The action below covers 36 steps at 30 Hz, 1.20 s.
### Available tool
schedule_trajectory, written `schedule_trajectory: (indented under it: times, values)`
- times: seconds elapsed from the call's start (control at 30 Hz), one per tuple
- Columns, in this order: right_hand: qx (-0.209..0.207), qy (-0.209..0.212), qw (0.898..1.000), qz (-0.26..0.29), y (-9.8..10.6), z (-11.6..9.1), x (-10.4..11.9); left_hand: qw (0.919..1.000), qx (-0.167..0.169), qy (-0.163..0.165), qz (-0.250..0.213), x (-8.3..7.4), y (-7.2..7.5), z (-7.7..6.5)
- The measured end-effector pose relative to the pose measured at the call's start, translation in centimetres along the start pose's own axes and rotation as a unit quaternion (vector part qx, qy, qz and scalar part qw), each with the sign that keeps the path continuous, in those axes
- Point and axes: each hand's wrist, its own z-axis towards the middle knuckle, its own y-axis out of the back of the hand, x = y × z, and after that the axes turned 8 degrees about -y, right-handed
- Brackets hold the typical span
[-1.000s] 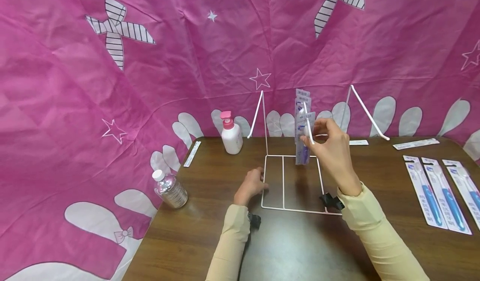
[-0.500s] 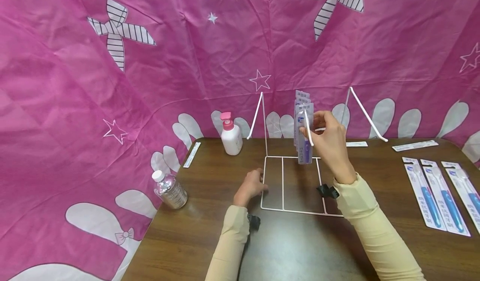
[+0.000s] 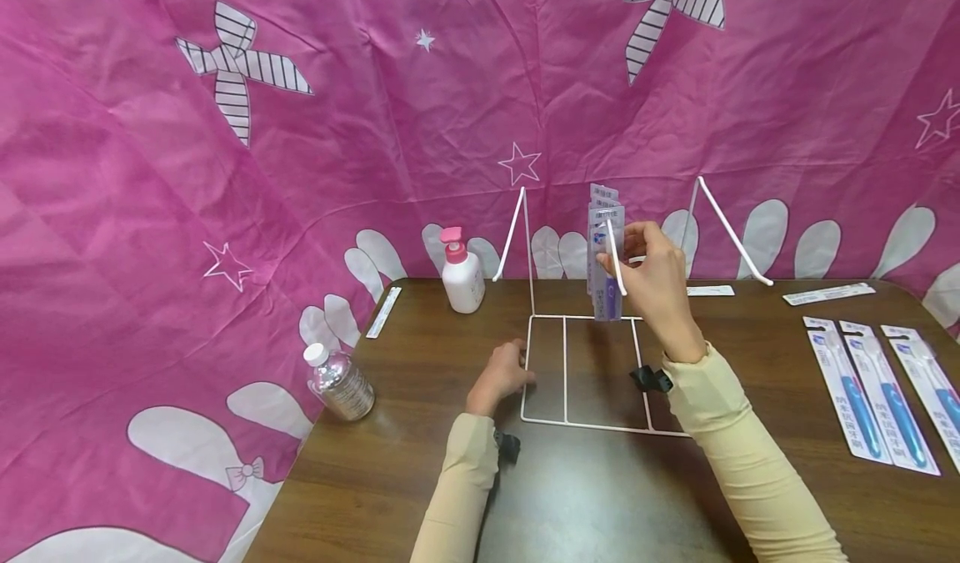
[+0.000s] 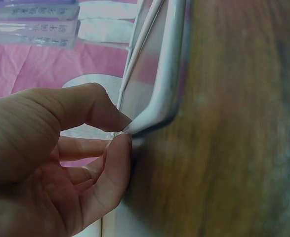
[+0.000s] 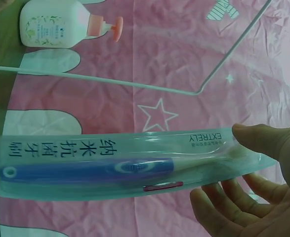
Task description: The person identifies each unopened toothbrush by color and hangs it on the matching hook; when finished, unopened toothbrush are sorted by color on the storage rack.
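Note:
My right hand [image 3: 658,273] holds a packaged purple toothbrush [image 3: 608,304] by its upper part, at the middle hook [image 3: 615,258] of a white wire rack [image 3: 566,371]. In the right wrist view the toothbrush pack [image 5: 85,170] lies between the thumb on one edge and the fingers at the other. Other toothbrush packs [image 3: 602,193] hang close behind it on that hook. My left hand [image 3: 498,377] pinches the left side of the rack's base; in the left wrist view thumb and forefinger meet at the white wire [image 4: 167,74].
Outer hooks, a left hook [image 3: 509,233] and a right hook [image 3: 733,228], jut forward. A pump bottle [image 3: 463,281] and a clear bottle [image 3: 342,384] stand left. Blue toothbrush packs [image 3: 851,392] lie right. White strips [image 3: 828,294] line the table edge, before a pink curtain [image 3: 420,129].
My right hand has pushed the front toothbrush pack back along the middle hook, nearer the packs behind it. The left hand stays at the rack's base.

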Motion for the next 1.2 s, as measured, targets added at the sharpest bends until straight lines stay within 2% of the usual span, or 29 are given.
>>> schedule_trajectory:
  times: [0.27, 0.47, 0.6, 0.87, 1.0, 1.2]
  values:
    - [0.029, -0.017, 0.999, -0.018, -0.6, -0.4, -1.8, 1.0, -0.005, -0.002, -0.004, 0.1, 0.3, 0.0]
    - [0.046, -0.011, 0.997, -0.053, -0.6, -1.1, -4.5, 1.0, -0.007, -0.001, -0.006, 0.0, 0.6, -0.1]
    - [0.067, -0.024, 0.994, -0.078, -0.1, -1.6, -6.3, 1.0, -0.007, 0.001, -0.006, 0.1, 0.6, -0.1]
    - [0.112, -0.025, 0.985, -0.128, 2.4, -2.9, -10.4, 0.9999, -0.013, -0.002, -0.005, 0.5, 0.7, 0.0]
    - [0.134, -0.026, 0.977, -0.166, 4.4, -3.1, -12.4, 0.9998, -0.017, -0.005, -0.004, 0.8, 0.8, 0.0]
    - [0.156, -0.048, 0.963, -0.213, 7.8, -3.1, -14.8, 0.9998, -0.018, -0.005, -0.006, 1.1, 1.0, -0.1]
